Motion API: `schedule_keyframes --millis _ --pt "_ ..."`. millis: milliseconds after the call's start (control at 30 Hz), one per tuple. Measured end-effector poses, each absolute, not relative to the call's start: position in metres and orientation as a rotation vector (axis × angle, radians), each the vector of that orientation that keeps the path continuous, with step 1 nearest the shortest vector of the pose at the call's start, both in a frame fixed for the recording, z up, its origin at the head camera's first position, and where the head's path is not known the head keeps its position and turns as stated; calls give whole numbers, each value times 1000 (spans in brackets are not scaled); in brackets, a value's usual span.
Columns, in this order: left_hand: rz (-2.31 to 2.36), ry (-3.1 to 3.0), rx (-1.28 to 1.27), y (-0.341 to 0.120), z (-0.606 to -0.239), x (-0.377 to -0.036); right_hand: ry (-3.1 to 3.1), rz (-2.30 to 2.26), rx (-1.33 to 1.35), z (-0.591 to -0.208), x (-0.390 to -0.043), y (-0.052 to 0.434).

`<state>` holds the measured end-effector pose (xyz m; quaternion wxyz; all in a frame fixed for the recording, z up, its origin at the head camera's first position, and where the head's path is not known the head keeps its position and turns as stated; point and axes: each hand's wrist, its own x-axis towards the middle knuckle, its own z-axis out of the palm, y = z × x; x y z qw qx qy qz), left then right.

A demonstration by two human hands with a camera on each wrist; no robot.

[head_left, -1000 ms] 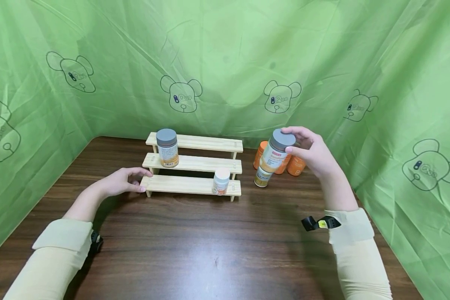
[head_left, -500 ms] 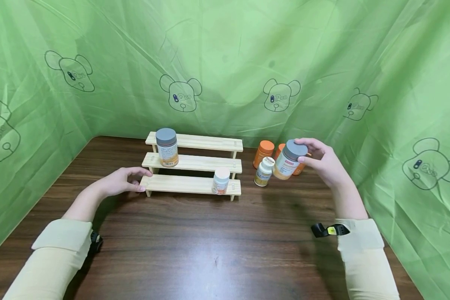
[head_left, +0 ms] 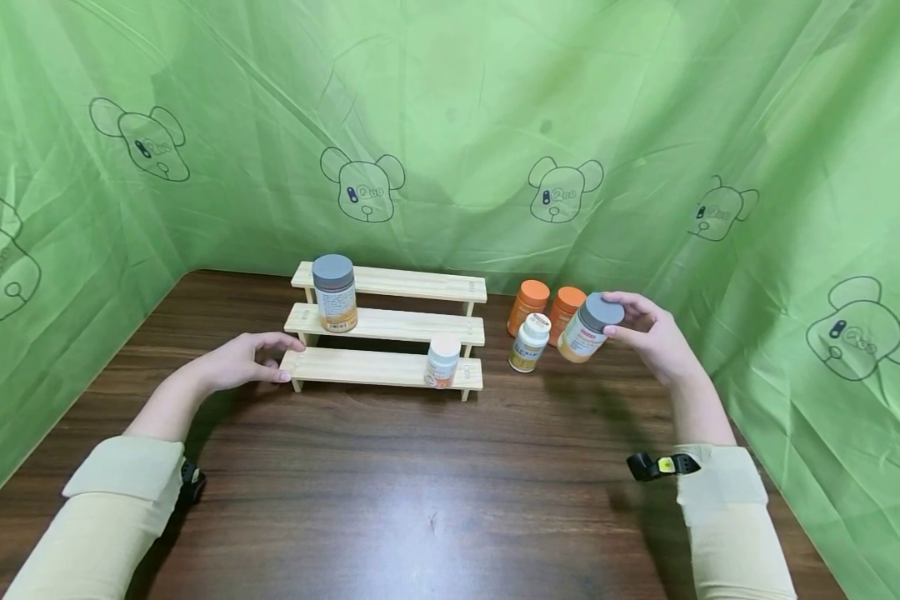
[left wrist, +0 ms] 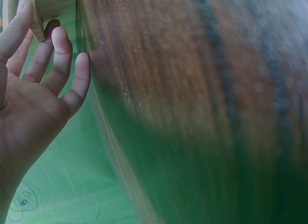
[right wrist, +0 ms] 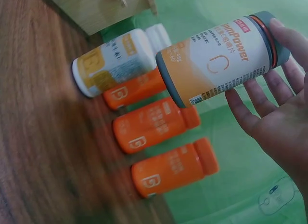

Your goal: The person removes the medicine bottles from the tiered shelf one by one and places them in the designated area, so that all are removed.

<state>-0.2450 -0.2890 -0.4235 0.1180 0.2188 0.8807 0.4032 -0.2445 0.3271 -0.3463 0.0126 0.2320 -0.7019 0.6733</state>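
Note:
In the head view my right hand (head_left: 648, 333) grips a supplement jar (head_left: 585, 333) by its grey lid, thumb and fingers around it. The jar, white and orange, is tilted and appears raised off the table in the right wrist view. My left hand (head_left: 243, 364) pinches the left end of the lowest tier of a three-tier wooden stand (head_left: 360, 367). A similar grey-lidded jar (head_left: 335, 296) stands on the middle tier at left. At the right of the lowest tier is a small white bottle (head_left: 442, 363).
Near the held jar stand a white-capped bottle with a yellow label (head_left: 529, 343) and several orange bottles, one orange bottle (right wrist: 168, 171) clearest in the right wrist view. Green cloth (head_left: 450, 100) walls surround the dark wooden table (head_left: 390, 483).
My right hand has carried the grey-lidded jar to the right and lower, away from in front of the yellow-labelled bottle. My left hand and the stand have stayed put.

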Motion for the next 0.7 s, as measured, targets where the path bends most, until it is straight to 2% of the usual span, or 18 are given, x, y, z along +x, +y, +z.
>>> schedule_keyframes --millis 700 --pt "1109 2644 647 -289 -425 -245 -2327 2076 401 -400 -268 330"
